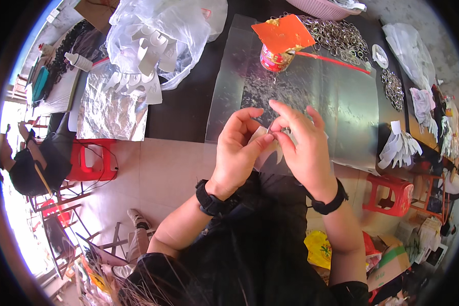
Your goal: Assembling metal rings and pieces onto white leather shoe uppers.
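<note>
At the table (181, 115), the left hand (234, 148) pinches a white strip (263, 160), likely light, pliable and best held by its edge, while the right hand (305, 145), fingertips narrowed beside it, has an unclear hold.

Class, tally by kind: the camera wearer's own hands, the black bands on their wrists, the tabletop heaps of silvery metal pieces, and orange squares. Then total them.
Hands: 2 (left hand, right hand)
Black wristbands: 2
Metal heaps: 2
Orange square: 1
Total: 7
</note>
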The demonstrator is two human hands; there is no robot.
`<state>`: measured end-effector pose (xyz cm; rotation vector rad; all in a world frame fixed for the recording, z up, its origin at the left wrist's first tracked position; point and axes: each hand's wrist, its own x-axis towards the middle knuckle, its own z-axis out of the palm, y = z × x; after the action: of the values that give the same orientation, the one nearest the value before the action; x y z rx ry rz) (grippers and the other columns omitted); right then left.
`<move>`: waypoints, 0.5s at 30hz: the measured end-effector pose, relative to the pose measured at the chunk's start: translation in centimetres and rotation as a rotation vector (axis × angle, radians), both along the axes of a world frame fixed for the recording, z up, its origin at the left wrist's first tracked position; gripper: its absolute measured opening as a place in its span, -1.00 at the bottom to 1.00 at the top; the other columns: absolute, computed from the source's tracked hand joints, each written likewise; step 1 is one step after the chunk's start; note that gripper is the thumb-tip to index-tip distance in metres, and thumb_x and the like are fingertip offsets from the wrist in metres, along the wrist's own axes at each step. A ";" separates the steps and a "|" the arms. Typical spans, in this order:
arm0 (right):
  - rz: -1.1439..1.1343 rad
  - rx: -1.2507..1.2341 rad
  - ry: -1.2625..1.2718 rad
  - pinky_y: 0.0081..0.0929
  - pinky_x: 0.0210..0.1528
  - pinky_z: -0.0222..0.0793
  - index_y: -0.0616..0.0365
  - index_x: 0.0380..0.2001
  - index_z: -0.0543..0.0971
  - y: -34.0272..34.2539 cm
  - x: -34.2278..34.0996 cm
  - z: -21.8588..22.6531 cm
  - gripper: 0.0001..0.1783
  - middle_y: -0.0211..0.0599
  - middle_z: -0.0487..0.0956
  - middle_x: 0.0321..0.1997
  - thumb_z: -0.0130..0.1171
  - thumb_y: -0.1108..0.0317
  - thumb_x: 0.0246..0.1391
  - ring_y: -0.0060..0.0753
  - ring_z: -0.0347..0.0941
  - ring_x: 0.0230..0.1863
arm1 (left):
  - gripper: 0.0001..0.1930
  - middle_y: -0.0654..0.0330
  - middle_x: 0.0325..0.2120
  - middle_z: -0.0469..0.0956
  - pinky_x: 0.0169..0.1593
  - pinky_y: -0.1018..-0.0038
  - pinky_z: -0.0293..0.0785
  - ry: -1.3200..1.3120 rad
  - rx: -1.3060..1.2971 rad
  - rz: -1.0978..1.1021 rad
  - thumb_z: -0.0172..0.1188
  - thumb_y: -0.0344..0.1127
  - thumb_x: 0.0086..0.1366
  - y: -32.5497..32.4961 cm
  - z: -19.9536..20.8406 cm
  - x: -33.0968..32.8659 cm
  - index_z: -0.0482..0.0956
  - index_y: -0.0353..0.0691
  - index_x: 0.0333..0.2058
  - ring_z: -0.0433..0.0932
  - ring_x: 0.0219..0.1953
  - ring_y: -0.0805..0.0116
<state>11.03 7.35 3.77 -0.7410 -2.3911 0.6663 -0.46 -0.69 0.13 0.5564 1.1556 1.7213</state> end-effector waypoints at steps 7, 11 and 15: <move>0.119 0.043 0.068 -0.33 -0.04 0.10 0.06 -0.14 0.44 1.2 0.2 0.0 -0.59 -0.50 0.44 -0.44 0.08 0.64 -0.13 -0.37 0.37 -0.19 | -0.59 0.26 -0.34 0.50 -0.21 0.66 0.41 -0.111 0.011 -0.077 0.21 -0.60 0.12 0.0 0.1 -0.1 0.36 -0.32 -0.04 0.47 -0.28 0.58; 0.145 0.086 0.029 -0.37 -0.05 0.09 0.06 -0.23 0.43 1.8 0.4 0.6 -0.66 -0.49 0.43 -0.43 0.07 0.64 -0.13 -0.36 0.37 -0.20 | -0.69 0.23 -0.27 0.53 -0.16 0.62 0.41 -0.240 -0.020 -0.238 0.19 -0.49 0.19 -0.5 0.8 -1.6 0.42 -0.32 -0.08 0.48 -0.25 0.56; 0.187 0.091 0.026 -0.38 -0.06 0.08 0.07 -0.28 0.42 2.3 0.3 0.4 -0.71 -0.48 0.43 -0.42 0.07 0.63 -0.12 -0.37 0.37 -0.21 | -0.77 0.25 -0.26 0.53 -0.13 0.58 0.42 -0.164 -0.136 -0.331 0.11 -0.32 0.29 0.7 0.6 -2.0 0.46 -0.29 -0.13 0.49 -0.22 0.54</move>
<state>11.30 9.60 4.15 -0.4723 -2.4680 0.6322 -2.48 0.02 0.71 0.4831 0.9935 1.3676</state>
